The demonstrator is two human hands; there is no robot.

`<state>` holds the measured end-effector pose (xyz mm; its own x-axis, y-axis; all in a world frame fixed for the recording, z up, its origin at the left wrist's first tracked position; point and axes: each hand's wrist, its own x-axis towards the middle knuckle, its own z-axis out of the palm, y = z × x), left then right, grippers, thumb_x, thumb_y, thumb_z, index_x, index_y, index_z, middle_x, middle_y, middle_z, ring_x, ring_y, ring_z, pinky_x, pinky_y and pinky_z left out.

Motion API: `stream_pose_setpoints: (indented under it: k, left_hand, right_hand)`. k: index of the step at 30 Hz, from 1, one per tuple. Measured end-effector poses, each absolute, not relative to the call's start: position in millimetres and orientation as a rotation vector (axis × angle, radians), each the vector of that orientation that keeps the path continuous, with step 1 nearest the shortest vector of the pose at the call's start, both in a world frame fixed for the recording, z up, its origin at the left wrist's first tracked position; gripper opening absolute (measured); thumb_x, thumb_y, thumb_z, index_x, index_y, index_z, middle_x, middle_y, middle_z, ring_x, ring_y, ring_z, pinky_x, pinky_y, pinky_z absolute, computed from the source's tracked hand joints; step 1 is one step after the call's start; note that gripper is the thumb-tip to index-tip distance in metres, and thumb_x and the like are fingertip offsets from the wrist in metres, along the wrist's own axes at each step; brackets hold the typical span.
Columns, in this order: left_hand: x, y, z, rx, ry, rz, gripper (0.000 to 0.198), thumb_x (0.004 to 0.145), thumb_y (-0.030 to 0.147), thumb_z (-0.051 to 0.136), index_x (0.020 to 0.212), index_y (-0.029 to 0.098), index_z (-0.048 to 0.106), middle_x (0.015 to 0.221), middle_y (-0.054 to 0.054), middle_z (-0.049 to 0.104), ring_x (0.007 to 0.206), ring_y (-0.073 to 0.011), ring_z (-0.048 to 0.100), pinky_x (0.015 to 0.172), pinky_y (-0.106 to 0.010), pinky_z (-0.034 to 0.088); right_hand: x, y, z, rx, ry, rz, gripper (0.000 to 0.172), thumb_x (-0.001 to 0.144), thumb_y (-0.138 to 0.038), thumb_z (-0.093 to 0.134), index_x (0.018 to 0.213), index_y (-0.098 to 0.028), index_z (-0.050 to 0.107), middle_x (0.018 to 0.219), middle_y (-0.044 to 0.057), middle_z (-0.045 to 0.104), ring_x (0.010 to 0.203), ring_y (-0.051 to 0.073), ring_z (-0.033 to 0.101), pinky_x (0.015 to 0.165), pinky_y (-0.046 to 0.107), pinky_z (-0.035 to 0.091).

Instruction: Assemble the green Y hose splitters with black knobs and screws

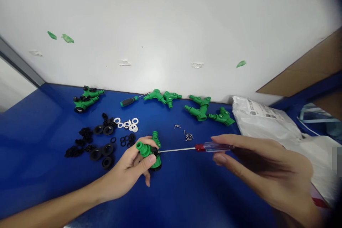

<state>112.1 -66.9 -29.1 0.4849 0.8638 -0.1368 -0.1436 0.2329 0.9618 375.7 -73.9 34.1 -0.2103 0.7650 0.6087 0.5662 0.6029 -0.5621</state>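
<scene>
Green plastic fills my left hand [130,167] — its fingers are wrapped around a branched fitting [145,149] held over the near part of the blue surface [181,196], the thumb beside a black piece on it. With the fingers of my right hand [283,164] I grip a red-and-clear screwdriver [204,147], its tip at that black piece; whether a screw is seated there I cannot tell. I judge this fitting to be partway through assembly. Two fittings with black knobs [87,103] at the back left look finished, or close to it. Several green bodies [200,114] along the back show no knobs and seem left to do — loose screws [189,137], white washers [133,128], and black rings [103,164] lie nearer.
</scene>
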Motion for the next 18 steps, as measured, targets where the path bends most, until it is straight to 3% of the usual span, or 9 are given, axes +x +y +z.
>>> stream_pose_setpoints:
  k: [5,9,15,18]
  left_hand:
    - [112,-68,-29,1.132,0.792,0.785,0.029,0.09,0.048,0.063,0.107,0.024,0.058,0.126,-0.008,0.041,0.075,-0.0099,0.055,0.06,-0.028,0.06]
    - [112,-68,-29,1.107,0.796,0.807,0.03,0.088,0.049,0.065,0.105,0.024,0.06,0.12,-0.006,0.045,0.072,-0.0103,0.056,0.059,-0.029,0.059]
    - [112,-66,-32,1.055,0.784,0.833,0.031,0.088,0.049,0.065,0.105,0.023,0.059,0.096,-0.001,0.047,0.066,-0.0103,0.054,0.056,-0.029,0.059]
    - [112,-66,-31,1.071,0.778,0.828,0.031,0.088,0.048,0.066,0.104,0.023,0.059,0.099,-0.002,0.048,0.069,-0.0114,0.054,0.056,-0.029,0.059]
  right_hand:
    - [369,-68,39,-1.11,-1.962,0.213,0.01,0.085,-0.02,0.07,0.083,-0.029,0.07,0.063,-0.005,0.074,0.041,0.012,0.06,0.041,0.023,0.049]
    - [362,-65,39,-1.121,-1.913,0.196,0.009,0.086,-0.019,0.071,0.088,-0.028,0.07,0.068,-0.003,0.075,0.042,0.012,0.06,0.04,0.023,0.047]
    - [370,-69,47,-1.054,-1.977,0.389,0.018,0.082,-0.021,0.077,0.098,-0.027,0.074,0.079,-0.001,0.079,0.058,0.016,0.072,0.054,0.024,0.059]
    - [369,-68,46,-1.082,-2.016,0.338,0.008,0.083,-0.021,0.074,0.09,-0.025,0.074,0.067,-0.002,0.076,0.047,0.013,0.067,0.046,0.021,0.054]
